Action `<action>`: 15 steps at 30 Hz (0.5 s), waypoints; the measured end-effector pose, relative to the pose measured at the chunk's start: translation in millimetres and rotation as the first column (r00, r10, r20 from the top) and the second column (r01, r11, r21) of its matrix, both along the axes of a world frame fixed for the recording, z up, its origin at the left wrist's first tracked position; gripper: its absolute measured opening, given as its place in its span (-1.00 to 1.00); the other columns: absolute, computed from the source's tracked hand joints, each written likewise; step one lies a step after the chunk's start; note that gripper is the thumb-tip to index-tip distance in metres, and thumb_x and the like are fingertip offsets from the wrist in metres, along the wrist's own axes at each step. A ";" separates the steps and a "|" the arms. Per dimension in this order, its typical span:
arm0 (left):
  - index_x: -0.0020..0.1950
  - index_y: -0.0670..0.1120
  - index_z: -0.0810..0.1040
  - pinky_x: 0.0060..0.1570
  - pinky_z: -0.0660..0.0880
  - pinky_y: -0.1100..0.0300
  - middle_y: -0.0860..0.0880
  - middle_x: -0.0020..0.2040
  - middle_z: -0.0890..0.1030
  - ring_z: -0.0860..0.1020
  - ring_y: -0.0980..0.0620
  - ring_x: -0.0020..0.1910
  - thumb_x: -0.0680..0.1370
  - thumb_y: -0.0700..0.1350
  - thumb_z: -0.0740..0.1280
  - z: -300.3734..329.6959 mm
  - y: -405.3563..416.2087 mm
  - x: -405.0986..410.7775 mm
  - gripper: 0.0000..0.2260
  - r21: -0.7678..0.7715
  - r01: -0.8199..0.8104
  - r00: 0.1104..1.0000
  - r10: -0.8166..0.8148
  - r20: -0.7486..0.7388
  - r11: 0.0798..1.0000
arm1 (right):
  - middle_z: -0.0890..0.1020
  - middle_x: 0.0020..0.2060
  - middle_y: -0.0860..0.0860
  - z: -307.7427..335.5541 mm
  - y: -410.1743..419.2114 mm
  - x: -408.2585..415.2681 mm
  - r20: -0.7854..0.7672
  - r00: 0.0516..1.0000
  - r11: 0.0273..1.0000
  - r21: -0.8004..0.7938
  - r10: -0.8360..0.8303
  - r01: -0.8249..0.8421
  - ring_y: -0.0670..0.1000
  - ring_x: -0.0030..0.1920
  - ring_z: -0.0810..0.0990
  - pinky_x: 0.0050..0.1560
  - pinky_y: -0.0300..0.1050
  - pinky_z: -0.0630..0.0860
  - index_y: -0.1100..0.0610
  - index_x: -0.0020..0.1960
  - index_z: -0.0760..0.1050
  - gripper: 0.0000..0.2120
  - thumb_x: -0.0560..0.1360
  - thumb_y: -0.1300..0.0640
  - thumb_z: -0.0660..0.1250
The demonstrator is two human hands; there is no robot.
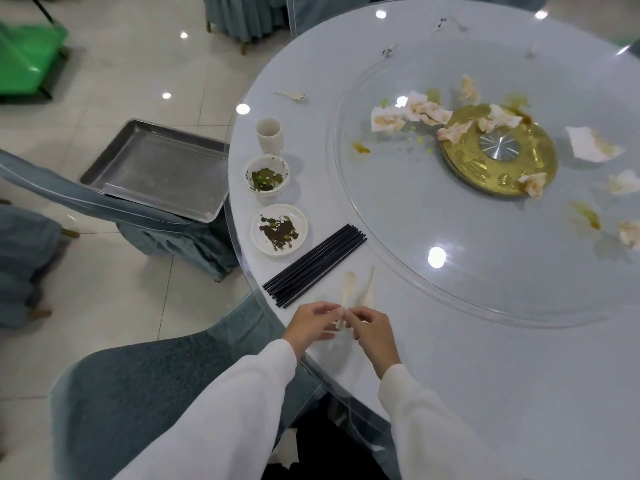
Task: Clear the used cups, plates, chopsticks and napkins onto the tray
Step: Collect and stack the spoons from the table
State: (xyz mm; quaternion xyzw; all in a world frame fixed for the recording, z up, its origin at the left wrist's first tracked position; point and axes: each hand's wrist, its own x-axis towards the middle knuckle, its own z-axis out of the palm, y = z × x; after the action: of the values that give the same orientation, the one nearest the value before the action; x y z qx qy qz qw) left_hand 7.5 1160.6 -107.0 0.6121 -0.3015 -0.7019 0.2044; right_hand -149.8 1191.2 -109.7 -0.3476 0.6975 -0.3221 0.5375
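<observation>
Both hands, left hand [313, 323] and right hand [372, 329], pinch a white spoon [347, 289]; steel tray [156, 168] bare; cups [269, 135], bowl [266, 174], plate [278, 228], chopsticks [315, 266], napkins [412, 112] uncleared.

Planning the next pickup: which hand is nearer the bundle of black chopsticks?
Left. The left hand lies just below the near end of the chopsticks; the right hand sits further right, across the white spoons.

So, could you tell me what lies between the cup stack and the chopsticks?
In the head view, a bowl and then a plate lie between cups and chopsticks.
</observation>
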 end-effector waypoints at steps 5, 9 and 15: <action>0.24 -0.21 0.68 0.20 0.65 0.01 -0.21 0.13 0.74 0.72 -0.20 0.13 0.60 -0.10 0.49 5.4 14.3 9.5 -0.74 0.126 -0.176 0.966 0.196 -0.169 0.976 | 0.72 -0.32 -0.05 6.7 -4.7 5.1 -0.023 0.974 0.974 0.005 0.225 -0.225 -0.18 -0.39 0.52 -0.29 -0.31 0.46 0.01 -0.17 0.76 -0.79 0.60 0.12 0.43; 0.16 -0.20 0.72 0.07 0.69 0.06 -0.19 0.06 0.75 0.71 -0.12 -0.02 0.60 -0.11 0.49 12.0 19.6 15.4 -0.80 0.125 -0.306 0.940 0.320 -0.116 0.944 | 0.73 -0.28 -0.01 6.6 -20.1 -5.6 -0.073 0.975 0.977 0.067 0.209 -0.204 -0.11 -0.36 0.55 -0.30 -0.26 0.48 0.00 -0.17 0.76 -0.76 0.61 -0.03 0.41; 0.10 -0.25 0.73 -0.08 0.71 0.12 -0.16 -0.08 0.69 0.64 -0.06 -0.16 0.58 -0.19 0.50 19.2 28.7 30.4 -0.84 0.166 -0.375 0.917 0.392 -0.080 0.912 | 0.65 -0.16 -0.05 -3.5 -58.2 -32.9 -0.479 0.872 0.975 0.129 -0.100 0.182 0.09 -0.09 0.63 -0.07 -0.04 0.48 0.02 -0.11 0.56 -0.75 0.50 -0.15 0.47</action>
State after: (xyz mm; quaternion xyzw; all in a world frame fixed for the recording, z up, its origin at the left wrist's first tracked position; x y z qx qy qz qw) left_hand 37.9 1189.3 -87.8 0.6324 -0.1108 -0.7016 0.3090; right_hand -182.7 1133.1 -113.1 -0.3162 0.8551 -0.2063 0.3553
